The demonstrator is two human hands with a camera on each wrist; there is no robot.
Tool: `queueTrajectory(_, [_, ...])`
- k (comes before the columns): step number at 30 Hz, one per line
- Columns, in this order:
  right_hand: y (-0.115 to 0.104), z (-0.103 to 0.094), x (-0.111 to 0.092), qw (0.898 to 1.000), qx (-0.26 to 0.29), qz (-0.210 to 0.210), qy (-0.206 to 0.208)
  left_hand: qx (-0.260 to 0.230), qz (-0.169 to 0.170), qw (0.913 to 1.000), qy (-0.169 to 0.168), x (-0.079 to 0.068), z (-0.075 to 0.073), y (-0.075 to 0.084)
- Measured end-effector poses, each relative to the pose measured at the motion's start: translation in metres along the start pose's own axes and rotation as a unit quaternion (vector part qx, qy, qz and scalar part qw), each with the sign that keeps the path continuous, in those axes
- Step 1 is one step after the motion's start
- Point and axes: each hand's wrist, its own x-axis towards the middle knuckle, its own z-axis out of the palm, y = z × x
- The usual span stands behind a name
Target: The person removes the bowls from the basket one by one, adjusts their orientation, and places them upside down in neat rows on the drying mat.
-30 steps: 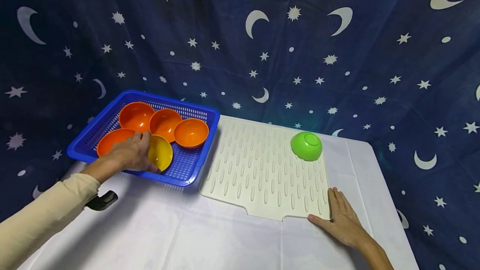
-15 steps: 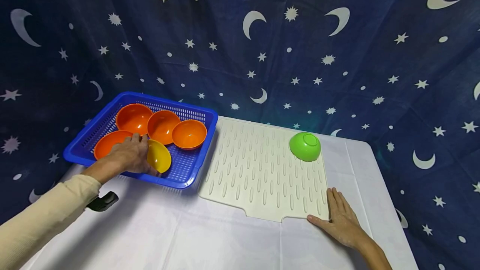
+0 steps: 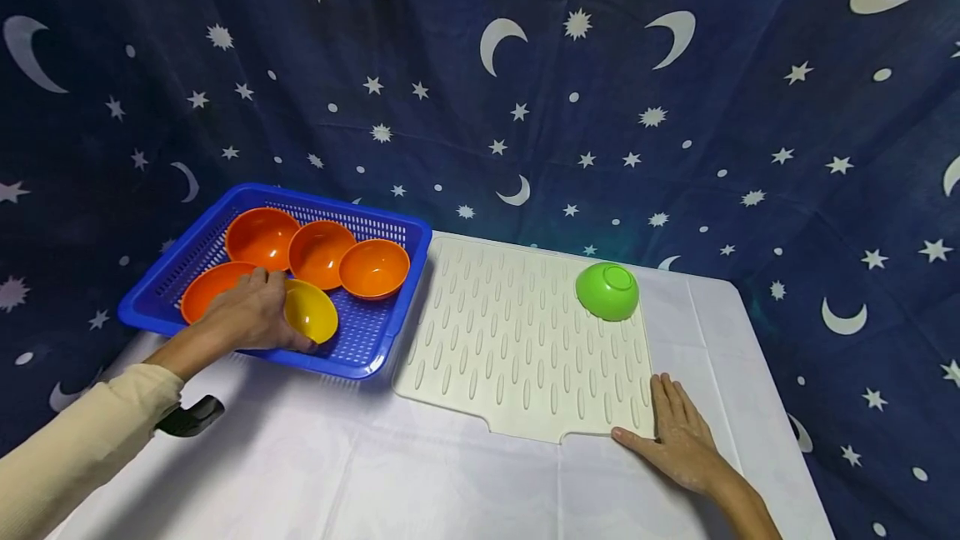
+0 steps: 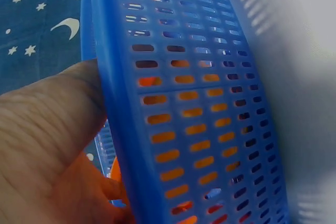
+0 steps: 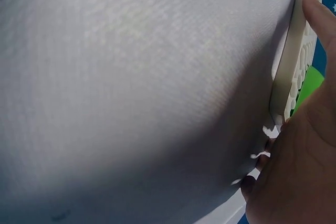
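Observation:
My left hand reaches over the near wall of a blue plastic basket and grips a small yellow bowl. The thumb lies at the bowl's near side; the other fingers are partly hidden. In the left wrist view, the basket's slotted wall covers most of the bowls. My right hand lies with straight fingers along the near right corner of a white drying mat. On that mat's far right part, a green bowl rests upside down.
Several orange bowls sit open side up in the basket, one of them right beside the left hand. A white cloth covers the table. Behind it hangs a dark blue curtain with moons and stars.
The view has shifted slightly, so the basket appears a little further left. The yellow bowl has tipped slightly within the left hand's grip. My right hand has stayed at the mat's corner.

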Motion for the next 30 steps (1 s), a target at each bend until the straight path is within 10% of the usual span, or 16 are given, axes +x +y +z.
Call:
queueTrajectory(17, [-0.005,-0.004,0.004,1.000,-0.015,0.005,-0.005,-0.112,-0.006,0.9828,0.147,-0.018,0.017,0.002])
queueTrajectory(30, [-0.003,-0.004,0.003,1.000,-0.008,-0.012,0.005,-0.165,-0.032,0.9660,0.196,-0.024,0.022,0.017])
